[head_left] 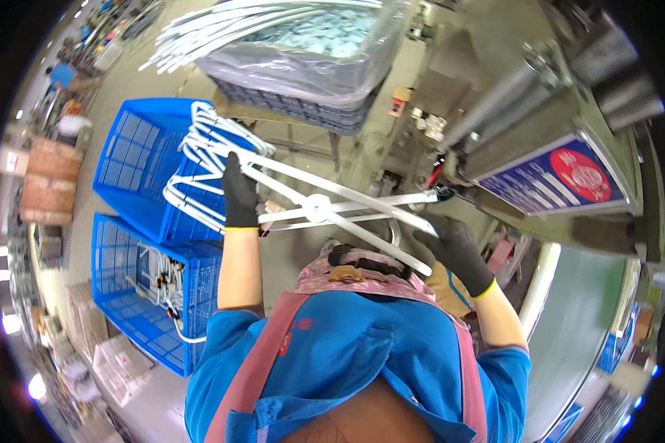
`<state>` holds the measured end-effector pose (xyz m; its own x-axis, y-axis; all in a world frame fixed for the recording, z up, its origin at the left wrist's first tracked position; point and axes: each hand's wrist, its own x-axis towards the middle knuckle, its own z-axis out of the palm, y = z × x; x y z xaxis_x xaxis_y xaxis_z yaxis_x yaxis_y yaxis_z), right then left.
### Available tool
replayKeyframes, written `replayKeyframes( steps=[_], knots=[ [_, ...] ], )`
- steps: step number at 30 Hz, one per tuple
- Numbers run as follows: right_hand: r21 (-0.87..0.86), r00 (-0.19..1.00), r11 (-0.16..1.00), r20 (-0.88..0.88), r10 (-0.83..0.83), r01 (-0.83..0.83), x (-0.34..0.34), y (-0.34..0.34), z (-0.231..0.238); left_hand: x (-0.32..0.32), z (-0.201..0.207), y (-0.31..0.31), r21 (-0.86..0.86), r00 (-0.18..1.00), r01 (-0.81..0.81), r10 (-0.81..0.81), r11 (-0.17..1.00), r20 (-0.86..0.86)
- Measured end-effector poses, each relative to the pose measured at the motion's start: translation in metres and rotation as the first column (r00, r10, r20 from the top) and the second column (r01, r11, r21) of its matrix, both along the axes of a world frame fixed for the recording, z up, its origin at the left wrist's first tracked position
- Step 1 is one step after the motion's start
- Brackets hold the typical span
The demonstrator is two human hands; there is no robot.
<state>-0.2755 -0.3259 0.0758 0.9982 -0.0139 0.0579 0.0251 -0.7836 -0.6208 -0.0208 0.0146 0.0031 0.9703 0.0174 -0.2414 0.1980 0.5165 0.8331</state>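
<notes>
Both my hands wear dark gloves with yellow cuffs. In front of my waist they hold a white crossed tube frame [318, 208], joined at a round pivot in its middle. My left hand [240, 192] is closed on the frame's left end, beside a bundle of bent white tubes [199, 148] over the upper blue crate. My right hand [454, 244] grips the right end of one bar. Another bar's end points at the machine's working area, close to a dark fitting [443, 193]. The fingertips of both hands are partly hidden.
A press-like machine [554, 140] with a blue and red sign stands at right, above a green surface [580, 325]. Two blue crates [137, 155] sit at left, the lower one [148, 295] holding tubes. Beyond is a plastic-lined grey crate [295, 107] with pale small parts and long white tubes.
</notes>
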Motion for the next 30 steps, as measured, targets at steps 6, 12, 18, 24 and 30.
replayKeyframes(
  steps=[6,12,18,24,30],
  knots=[
    [-0.462,0.976,0.862,0.154,-0.152,0.207,0.010,-0.001,0.006,-0.010,0.034,-0.022,0.760,0.672,-0.621,-0.370,0.190,0.641],
    [-0.777,0.996,0.626,-0.085,0.006,-0.069,0.021,-0.019,0.009,-0.028,0.070,-0.076,0.859,0.240,-0.449,-0.893,0.245,0.380],
    [-0.809,0.864,-0.571,-0.181,0.469,0.141,0.021,-0.038,0.006,-0.017,0.070,-0.086,0.931,0.235,-0.245,-0.916,0.269,0.326],
    [-0.944,0.819,-0.021,0.273,0.505,0.328,0.026,-0.048,-0.046,-0.014,0.076,-0.086,0.958,0.253,-0.142,-0.927,0.249,0.279],
    [-0.505,0.955,0.863,0.255,0.150,-0.001,0.026,-0.049,-0.073,-0.014,0.074,-0.090,0.920,0.209,-0.225,-0.906,0.321,0.367]
  ],
)
